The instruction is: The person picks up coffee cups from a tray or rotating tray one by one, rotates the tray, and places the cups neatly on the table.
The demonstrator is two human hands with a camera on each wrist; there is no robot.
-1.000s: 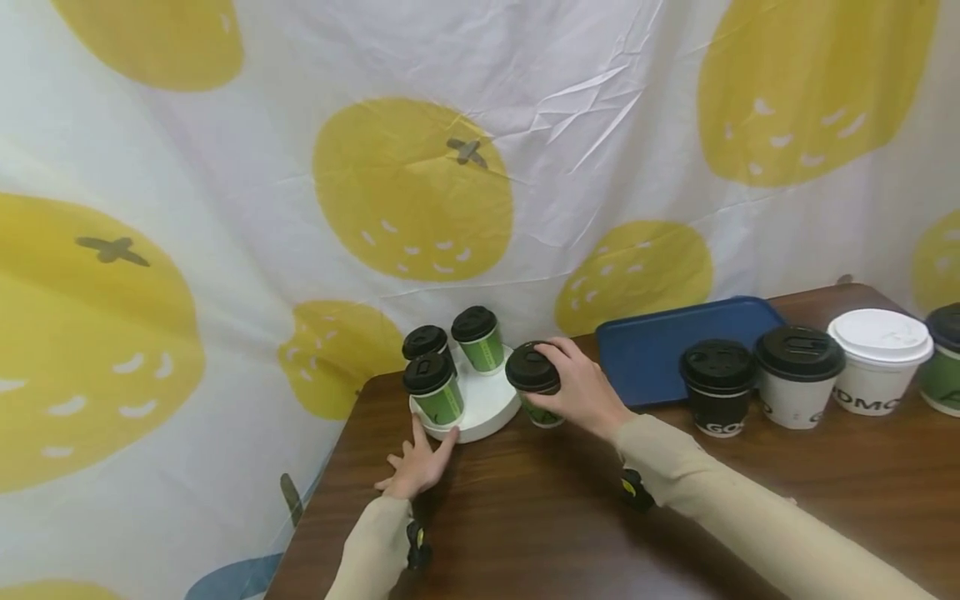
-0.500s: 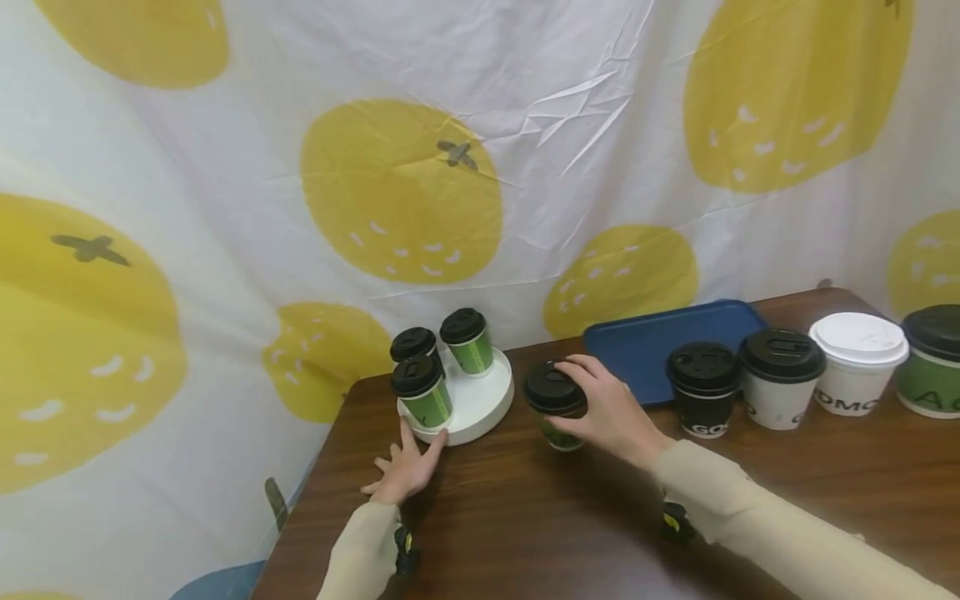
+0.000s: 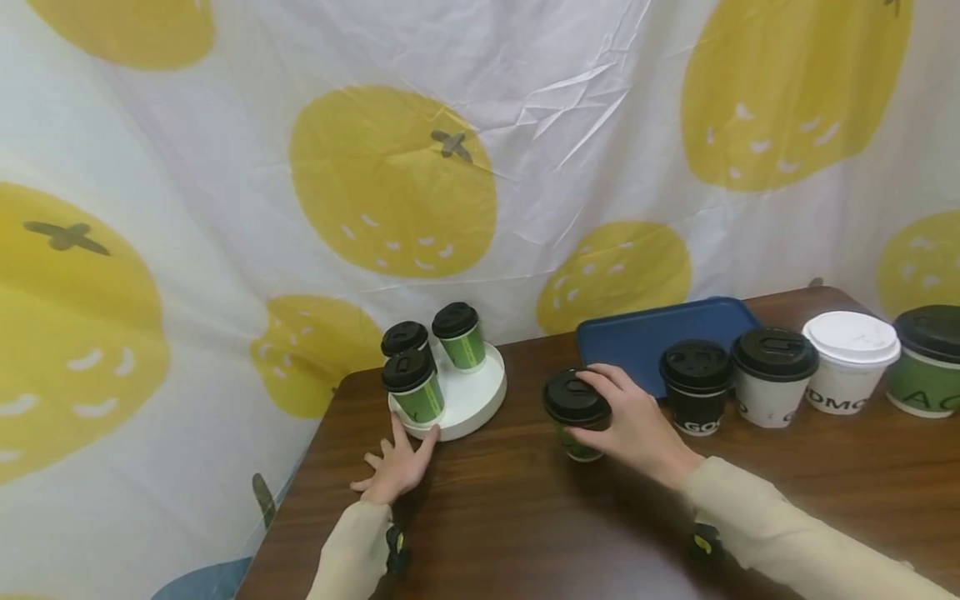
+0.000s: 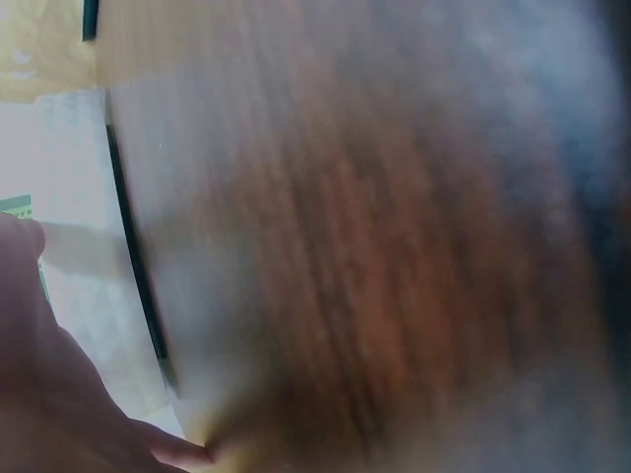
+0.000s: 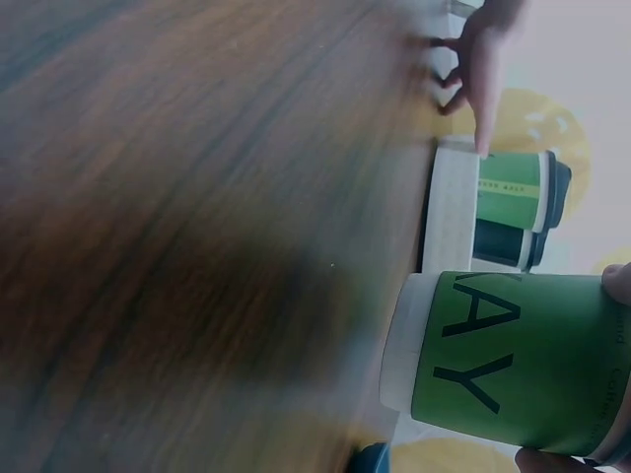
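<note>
My right hand [image 3: 637, 429] grips a green paper coffee cup [image 5: 523, 360] near its black lid [image 3: 576, 396], right of a round white tray [image 3: 480, 400]. In the right wrist view its bottom edge is close to the wooden table. The spread fingers of my left hand [image 3: 397, 471] touch the tray's front rim, thumb and forefinger at the edge. On the tray stand a front green cup [image 3: 422, 402], a back green cup [image 3: 463, 350] and a dark cup [image 3: 405, 337] partly hidden behind the front one, all with black lids.
A blue tray [image 3: 637, 342] lies at the back of the table [image 3: 495, 533]. At right stands a row of lidded cups: a black cup [image 3: 693, 408], a white one with a black lid [image 3: 771, 396], a white-lidded one [image 3: 847, 383] and a larger green cup [image 3: 926, 383]. A fruit-print cloth hangs behind.
My right hand has carried the green cup away from the white tray, rightward and toward me. My left hand stays at the tray's rim. The view has shifted slightly.
</note>
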